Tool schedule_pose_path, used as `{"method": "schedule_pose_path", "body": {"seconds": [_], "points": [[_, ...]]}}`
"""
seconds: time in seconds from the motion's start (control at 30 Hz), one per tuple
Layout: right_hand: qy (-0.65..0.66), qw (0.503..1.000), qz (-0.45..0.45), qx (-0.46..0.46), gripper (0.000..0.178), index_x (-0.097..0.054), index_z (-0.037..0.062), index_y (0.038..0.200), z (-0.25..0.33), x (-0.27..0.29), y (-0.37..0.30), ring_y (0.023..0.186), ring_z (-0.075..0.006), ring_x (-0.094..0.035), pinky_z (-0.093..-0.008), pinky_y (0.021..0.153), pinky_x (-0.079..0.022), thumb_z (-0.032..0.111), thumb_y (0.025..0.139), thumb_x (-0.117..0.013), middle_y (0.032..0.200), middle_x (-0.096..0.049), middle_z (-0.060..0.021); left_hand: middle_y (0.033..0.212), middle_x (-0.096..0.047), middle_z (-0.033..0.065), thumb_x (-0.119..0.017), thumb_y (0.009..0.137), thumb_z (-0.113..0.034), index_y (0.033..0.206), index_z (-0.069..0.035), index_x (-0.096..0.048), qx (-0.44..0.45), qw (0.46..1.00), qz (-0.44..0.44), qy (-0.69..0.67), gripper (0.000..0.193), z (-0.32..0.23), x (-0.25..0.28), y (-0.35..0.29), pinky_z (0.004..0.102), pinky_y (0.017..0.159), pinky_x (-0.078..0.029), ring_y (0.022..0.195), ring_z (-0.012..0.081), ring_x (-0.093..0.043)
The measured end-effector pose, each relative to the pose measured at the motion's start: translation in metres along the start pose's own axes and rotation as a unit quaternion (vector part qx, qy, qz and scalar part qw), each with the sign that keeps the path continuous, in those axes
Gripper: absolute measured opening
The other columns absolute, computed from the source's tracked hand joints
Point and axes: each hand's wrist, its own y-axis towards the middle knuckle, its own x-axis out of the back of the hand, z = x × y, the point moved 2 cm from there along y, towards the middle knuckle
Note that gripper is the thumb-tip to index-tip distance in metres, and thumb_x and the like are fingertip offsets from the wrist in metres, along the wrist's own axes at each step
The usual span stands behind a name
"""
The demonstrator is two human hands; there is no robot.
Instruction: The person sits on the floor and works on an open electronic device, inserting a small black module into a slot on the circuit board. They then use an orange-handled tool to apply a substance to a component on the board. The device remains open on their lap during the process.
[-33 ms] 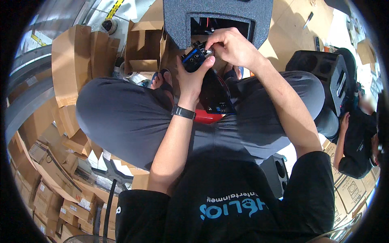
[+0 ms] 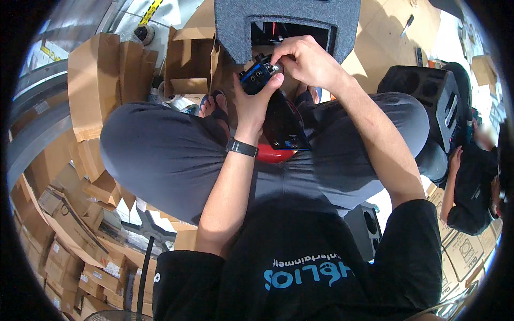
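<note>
My left hand point(image 2: 254, 101) grips a black amplifier panel point(image 2: 289, 125) with blue trim and round sockets at its far end. The panel stands tilted between my knees, its near end close to my lap. At its far end, fingers of my right hand point(image 2: 308, 60) are pinched together beside a small silvery part; what they hold is too small to make out. Just beyond both hands stands a grey, rough-coated speaker cabinet point(image 2: 230, 32) with a rectangular opening. Inside that dark opening a red wire shows.
A red seat point(image 2: 273, 155) shows under me. Opened cardboard boxes point(image 2: 93, 80) stand on the left, with more piled behind. At right is a black speaker point(image 2: 417, 85), near another person point(image 2: 474, 187). A knife-like tool point(image 2: 408, 24) lies on cardboard at far right.
</note>
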Motion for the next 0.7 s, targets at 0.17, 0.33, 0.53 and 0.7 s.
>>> {"method": "schedule_pose_path", "body": {"seconds": [0.17, 0.33, 0.53, 0.7], "points": [[-0.037, 0.998, 0.006, -0.043, 0.019, -0.078, 0.01, 0.086, -0.005, -0.006, -0.003, 0.087, -0.0338, -0.073, -0.0426, 0.081, -0.058, 0.008, 0.067, -0.075, 0.087, -0.073, -0.0177, 0.139, -0.054, 0.0118, -0.091, 0.076, -0.033, 0.149, 0.0, -0.04, -0.099, 0.993, 0.059, -0.022, 0.095, -0.003, -0.002, 0.013, 0.0364, 0.108, -0.041, 0.126, 0.0226, -0.054], [-0.054, 0.994, 0.041, -0.09, 0.03, -0.078, 0.012, 0.088, 0.007, -0.011, -0.004, 0.096, -0.0366, -0.069, -0.0465, 0.085, -0.055, 0.025, 0.062, -0.086, 0.091, -0.074, -0.0137, 0.144, -0.051, 0.0121, -0.085, 0.083, -0.03, 0.152, 0.0, -0.038, -0.06, 0.989, 0.126, -0.05, 0.089, -0.007, -0.003, 0.014, 0.0391, 0.108, -0.042, 0.127, 0.0231, -0.051], [-0.035, 0.996, 0.037, -0.067, 0.017, -0.076, 0.0073, 0.084, -0.007, -0.025, 0.001, 0.084, -0.0374, -0.071, -0.0465, 0.074, -0.057, 0.009, 0.066, -0.076, 0.084, -0.074, -0.0163, 0.143, -0.05, 0.015, -0.088, 0.077, -0.034, 0.155, 0.0, -0.028, 0.011, 0.998, 0.05, -0.033, 0.104, 0.029, 0.009, 0.028, 0.04, 0.108, -0.041, 0.129, 0.0253, -0.049], [0.006, 0.998, -0.017, -0.053, 0.013, -0.077, 0.0089, 0.078, -0.014, -0.015, 0.006, 0.082, -0.0303, -0.074, -0.0417, 0.073, -0.059, 0.003, 0.069, -0.07, 0.079, -0.075, -0.0115, 0.136, -0.053, 0.0162, -0.091, 0.074, -0.035, 0.145, 0.007, -0.034, -0.105, 0.994, 0.04, 0.017, 0.1, 0.045, 0.008, 0.043, 0.0383, 0.104, -0.044, 0.119, 0.024, -0.055]]}}
